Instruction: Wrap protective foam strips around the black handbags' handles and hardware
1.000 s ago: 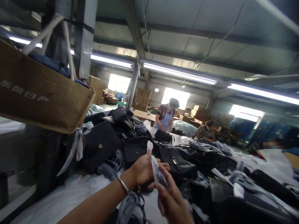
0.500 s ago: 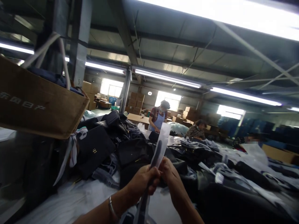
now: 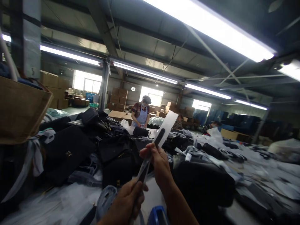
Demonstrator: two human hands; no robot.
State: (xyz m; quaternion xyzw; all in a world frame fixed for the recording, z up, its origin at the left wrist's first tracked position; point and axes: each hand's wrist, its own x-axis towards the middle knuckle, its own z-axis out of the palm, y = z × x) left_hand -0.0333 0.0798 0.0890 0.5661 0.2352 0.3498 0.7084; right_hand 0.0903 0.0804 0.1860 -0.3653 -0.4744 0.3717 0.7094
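Note:
A dark strap in a clear plastic sleeve [image 3: 160,137] is held up in front of me at a slant. My right hand [image 3: 160,162] pinches it around the middle, thumb on the near side, and its top end sticks out above the fingers. Lower on the same sleeve, my left hand [image 3: 127,200] is closed around it. Just below my hands lies a blue plastic object [image 3: 157,215], cut off by the frame edge. A coiled strap in clear plastic [image 3: 105,200] is beside my left hand.
Black bags [image 3: 67,153] are piled on the left and in the middle. A large black bag [image 3: 203,178] lies to the right. White plastic wrapping [image 3: 63,200] covers the near left. A brown paper bag [image 3: 21,109] hangs at the left. A co-worker [image 3: 141,112] stands across the table.
My right hand has moved up along the sleeve and my left hand down, so they are farther apart. My view has turned to the right, and the blue object has come into sight.

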